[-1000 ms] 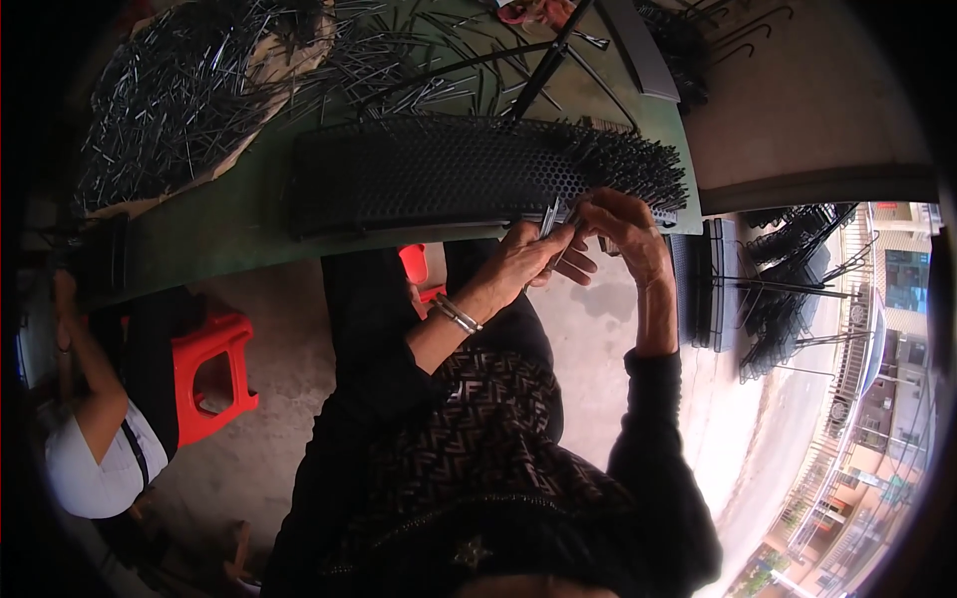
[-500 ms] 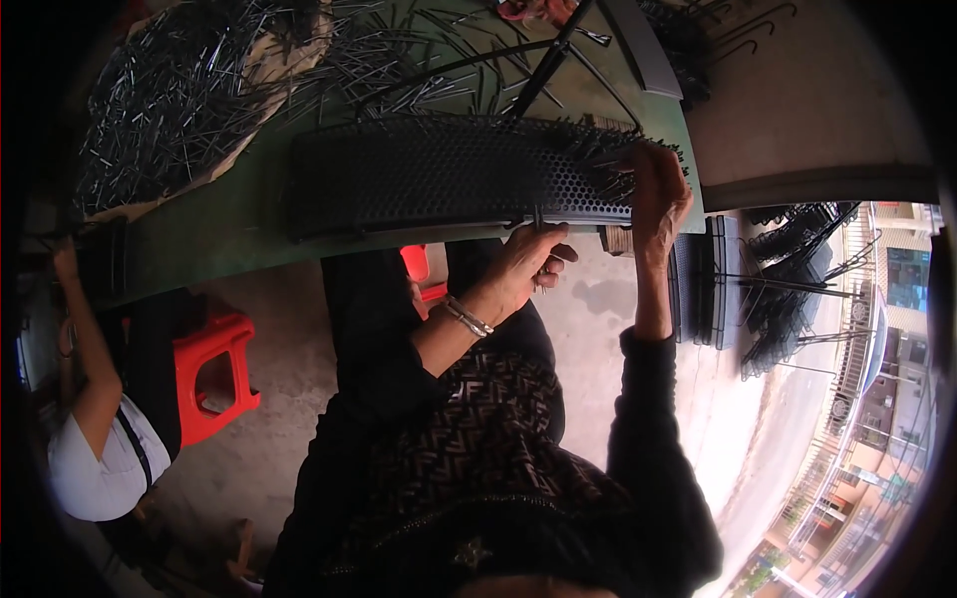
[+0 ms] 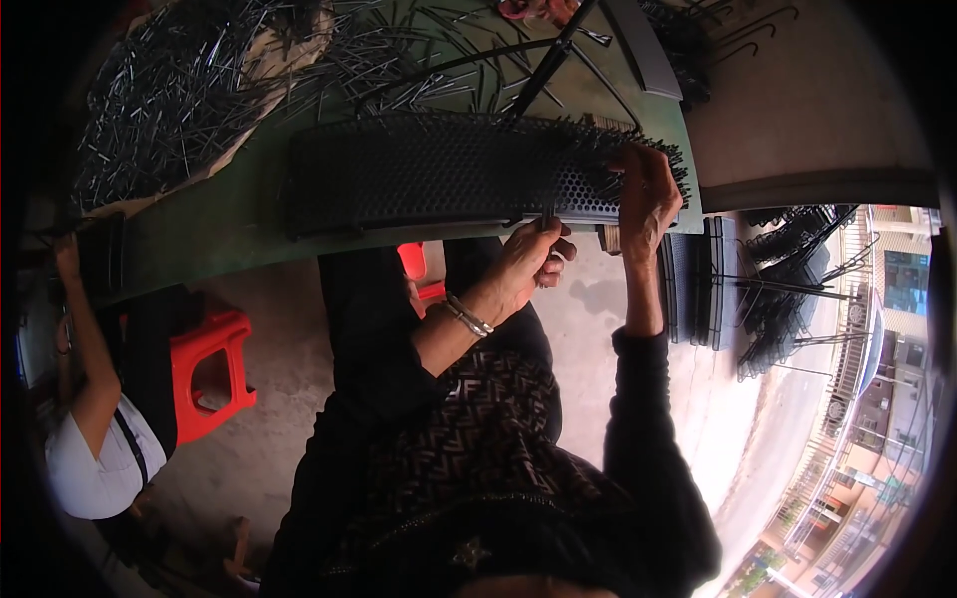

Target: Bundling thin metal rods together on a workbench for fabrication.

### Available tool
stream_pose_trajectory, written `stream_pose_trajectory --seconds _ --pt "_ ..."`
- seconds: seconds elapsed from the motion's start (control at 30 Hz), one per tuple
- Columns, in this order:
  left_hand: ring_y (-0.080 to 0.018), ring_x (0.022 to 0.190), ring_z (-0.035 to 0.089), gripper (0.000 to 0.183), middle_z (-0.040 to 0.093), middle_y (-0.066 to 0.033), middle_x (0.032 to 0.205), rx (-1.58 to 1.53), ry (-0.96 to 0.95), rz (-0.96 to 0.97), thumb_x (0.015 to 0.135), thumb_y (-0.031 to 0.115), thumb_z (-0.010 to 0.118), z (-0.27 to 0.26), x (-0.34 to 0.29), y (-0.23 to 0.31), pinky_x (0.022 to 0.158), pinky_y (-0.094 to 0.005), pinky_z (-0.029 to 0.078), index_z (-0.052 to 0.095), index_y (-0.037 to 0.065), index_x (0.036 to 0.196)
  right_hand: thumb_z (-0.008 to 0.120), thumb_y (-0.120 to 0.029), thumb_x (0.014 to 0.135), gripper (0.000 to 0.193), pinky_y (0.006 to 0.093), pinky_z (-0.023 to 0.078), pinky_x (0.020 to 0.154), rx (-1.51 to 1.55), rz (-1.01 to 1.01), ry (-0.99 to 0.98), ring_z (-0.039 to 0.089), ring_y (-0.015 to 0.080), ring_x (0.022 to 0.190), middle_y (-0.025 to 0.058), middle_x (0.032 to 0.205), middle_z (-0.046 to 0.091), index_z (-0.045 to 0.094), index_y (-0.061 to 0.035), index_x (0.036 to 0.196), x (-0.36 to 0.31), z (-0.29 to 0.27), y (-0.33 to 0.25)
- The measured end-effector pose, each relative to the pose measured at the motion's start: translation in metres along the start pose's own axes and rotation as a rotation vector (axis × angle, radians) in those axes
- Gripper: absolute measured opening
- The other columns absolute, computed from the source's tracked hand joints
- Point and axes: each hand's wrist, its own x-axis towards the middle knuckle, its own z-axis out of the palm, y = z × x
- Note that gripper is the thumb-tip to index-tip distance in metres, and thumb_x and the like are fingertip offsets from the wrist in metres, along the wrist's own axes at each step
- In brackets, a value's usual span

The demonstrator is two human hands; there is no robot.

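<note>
A long black perforated metal panel [image 3: 419, 179] lies lengthwise along the near edge of the green table, its rows of round holes facing up. Many thin black rods [image 3: 588, 140] stand upright in the holes at its right end. My left hand [image 3: 528, 267], with bracelets at the wrist, is closed just in front of the panel's near edge; short black rods poke up past its thumb. Over the panel's right end, my right hand [image 3: 650, 204] has its fingers pinched together among the standing rods. What its fingertips hold is too small and dark to make out.
Loose black rods [image 3: 179, 110] pile up on cardboard at the far left of the green table [image 3: 209, 244]. A black metal frame [image 3: 538, 85] stands behind the panel. At left, a co-worker [image 3: 105, 448] sits by a red stool [image 3: 214, 374]. Black racks [image 3: 788, 289] stand at right.
My right hand has shifted slightly left and down along the panel's right end. My left hand stays nearly in place, the rods above its thumb showing a little differently.
</note>
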Motion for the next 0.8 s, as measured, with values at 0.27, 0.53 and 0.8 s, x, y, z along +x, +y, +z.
stream_pose_trajectory --seconds 0.27,0.53,0.8 --pt "-0.0116 0.066 0.058 0.026 0.066 -0.0102 0.089 0.079 0.017 0.044 0.099 0.030 0.051 0.008 -0.006 0.004 0.054 -0.0237 0.048 0.057 0.005 0.107 0.058 -0.011 0.093 0.014 0.0222 0.048 0.066 -0.148 -0.011 -0.032 0.067 0.0097 0.076 0.0044 0.079 0.070 0.068 -0.0019 0.099 -0.001 -0.002 0.006" --pt "-0.0097 0.067 0.058 0.027 0.066 -0.0101 0.091 0.072 0.036 0.097 0.100 0.026 0.051 0.004 -0.004 -0.002 0.055 -0.0224 0.047 0.060 0.004 0.112 0.060 -0.012 0.091 0.014 0.0218 0.046 0.066 -0.094 0.023 -0.092 0.063 0.0075 0.073 0.0043 0.076 0.068 0.067 -0.0025 0.098 0.005 -0.004 0.010" --pt "-0.0036 0.059 0.033 0.029 0.056 -0.0005 0.080 0.063 -0.015 0.133 0.099 0.031 0.053 0.001 -0.009 -0.002 0.049 -0.0183 0.026 0.063 0.006 0.109 0.063 -0.016 0.087 0.011 0.0311 0.047 0.067 -0.443 -0.200 -0.204 0.063 0.0201 0.075 0.0054 0.088 0.061 0.069 -0.0125 0.095 0.009 0.006 0.015"
